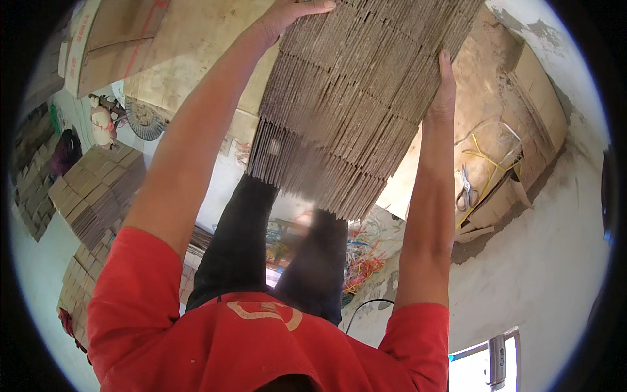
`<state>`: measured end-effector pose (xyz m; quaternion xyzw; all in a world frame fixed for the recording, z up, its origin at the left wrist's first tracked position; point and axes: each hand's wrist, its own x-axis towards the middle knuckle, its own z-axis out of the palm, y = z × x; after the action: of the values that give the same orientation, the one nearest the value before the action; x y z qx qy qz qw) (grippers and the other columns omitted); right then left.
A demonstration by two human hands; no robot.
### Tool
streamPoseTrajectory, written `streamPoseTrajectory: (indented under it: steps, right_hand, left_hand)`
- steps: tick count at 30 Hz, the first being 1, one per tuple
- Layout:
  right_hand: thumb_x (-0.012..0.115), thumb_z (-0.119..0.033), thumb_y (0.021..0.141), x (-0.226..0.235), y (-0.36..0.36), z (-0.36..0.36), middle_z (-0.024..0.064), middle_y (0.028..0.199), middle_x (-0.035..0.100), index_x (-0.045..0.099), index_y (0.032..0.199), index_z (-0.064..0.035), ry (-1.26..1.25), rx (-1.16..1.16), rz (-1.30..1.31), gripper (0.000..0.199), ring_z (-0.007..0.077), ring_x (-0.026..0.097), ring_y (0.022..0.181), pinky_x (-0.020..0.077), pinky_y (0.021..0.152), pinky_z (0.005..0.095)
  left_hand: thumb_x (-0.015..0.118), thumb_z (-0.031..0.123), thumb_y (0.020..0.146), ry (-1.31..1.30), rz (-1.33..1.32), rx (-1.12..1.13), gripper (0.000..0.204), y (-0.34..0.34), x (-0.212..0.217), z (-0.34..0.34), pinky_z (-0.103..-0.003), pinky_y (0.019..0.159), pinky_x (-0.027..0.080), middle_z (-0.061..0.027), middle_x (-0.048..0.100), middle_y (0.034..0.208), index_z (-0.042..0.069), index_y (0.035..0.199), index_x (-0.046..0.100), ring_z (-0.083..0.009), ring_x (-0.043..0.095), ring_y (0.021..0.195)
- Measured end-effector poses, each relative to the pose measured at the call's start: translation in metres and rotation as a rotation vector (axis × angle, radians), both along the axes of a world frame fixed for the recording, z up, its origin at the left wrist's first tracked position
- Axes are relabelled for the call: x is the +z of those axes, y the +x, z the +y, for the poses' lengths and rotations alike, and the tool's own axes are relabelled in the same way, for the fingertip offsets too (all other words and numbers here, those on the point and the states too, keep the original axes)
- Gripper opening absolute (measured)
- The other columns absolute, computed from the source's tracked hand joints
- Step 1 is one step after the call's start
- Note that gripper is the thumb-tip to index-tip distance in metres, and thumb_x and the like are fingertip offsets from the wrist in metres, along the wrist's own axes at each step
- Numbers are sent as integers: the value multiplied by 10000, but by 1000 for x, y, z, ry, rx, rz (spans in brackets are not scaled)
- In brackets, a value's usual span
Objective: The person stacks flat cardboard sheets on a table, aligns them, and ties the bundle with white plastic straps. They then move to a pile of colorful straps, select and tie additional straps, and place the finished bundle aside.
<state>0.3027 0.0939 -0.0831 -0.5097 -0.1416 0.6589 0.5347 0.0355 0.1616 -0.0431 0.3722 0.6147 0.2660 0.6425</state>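
Observation:
A thick stack of folded brown cardboard pieces (353,85) fills the upper middle, its many layered edges turned toward me. At its upper left corner my left hand (287,18) is closed on it, thumb stretched along the top and the other fingers mostly out of sight. My right hand (443,95) grips the right side, with fingertips showing against the edge and the rest hidden. The stack's lower end hangs over the near edge of a work table (255,72), above my legs.
Scissors (466,189) and yellow strapping (486,157) lie on the right of the table beside cardboard scraps (499,206). Tangled coloured straps (362,261) are on the floor. Cardboard bundles (98,189) and a small fan (144,119) stand left; a pale wall (522,261) bounds the right.

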Motion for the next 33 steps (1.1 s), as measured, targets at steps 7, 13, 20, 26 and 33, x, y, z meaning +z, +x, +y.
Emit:
streamPoseTrajectory:
  steps: [7, 13, 20, 26, 33]
  right_hand:
    - [757, -410, 692, 27, -29, -29, 180, 1260, 518, 370, 1363, 54, -5, 31, -225, 902, 299, 492, 1161, 369, 1002, 402]
    - [735, -322, 751, 87, -61, -89, 143, 1296, 508, 316, 1407, 36, 50, 61, -268, 857, 231, 469, 1199, 350, 1022, 344]
    - [696, -199, 810, 8, -27, -107, 89, 1228, 557, 426, 1347, 24, -78, -26, -233, 642, 187, 519, 1106, 404, 953, 309]
    - [554, -302, 906, 28, -76, -116, 104, 1225, 540, 428, 1320, 20, 21, -81, -64, 539, 226, 537, 1074, 431, 932, 352]
    - [514, -357, 922, 4, -90, -128, 119, 1245, 515, 425, 1314, 26, -41, -125, -209, 556, 248, 526, 1079, 439, 919, 371]
  left_hand:
    - [773, 394, 664, 50, -9, -54, 878, -57, 2, -43, -362, 886, 486, -176, 580, 1173, -30, 1336, 399, -256, 605, 1017]
    - [779, 333, 668, 50, 2, 48, 774, -84, 40, -113, -349, 871, 482, -150, 611, 1097, -59, 1254, 460, -239, 608, 985]
    - [821, 267, 623, 53, 22, -62, 865, -46, -29, -107, -376, 955, 430, -189, 568, 1193, -29, 1324, 410, -260, 554, 1109]
    - [818, 356, 635, 48, 80, -171, 878, -78, -14, -103, -403, 938, 448, -191, 582, 1195, -25, 1324, 429, -301, 591, 1069]
    - [836, 429, 587, 167, 249, -273, 945, -85, -25, -103, -398, 955, 441, -184, 576, 1213, 28, 1343, 434, -298, 573, 1105]
